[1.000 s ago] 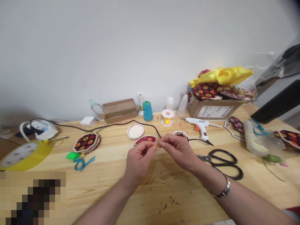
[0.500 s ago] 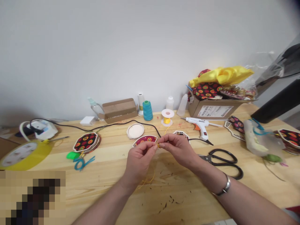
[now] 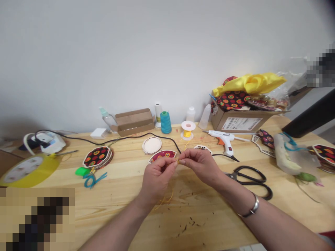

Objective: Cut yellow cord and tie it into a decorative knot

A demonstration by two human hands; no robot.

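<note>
Left hand (image 3: 156, 178) and right hand (image 3: 200, 166) meet at frame centre above the pale wooden table (image 3: 110, 205), fingertips pinched shut on a thin yellow cord (image 3: 178, 161). A small knot appears partly formed; its slack tail hangs below, untrimmed. Both wrists angle inward, knuckles raised.

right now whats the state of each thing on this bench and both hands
left hand: pinching yellow cord
right hand: pinching the same cord
scissors: lying flat, blades shut
glue gun: on its side, corded
cardboard box: open, heaped with fabric
yellow spool: upright
</note>
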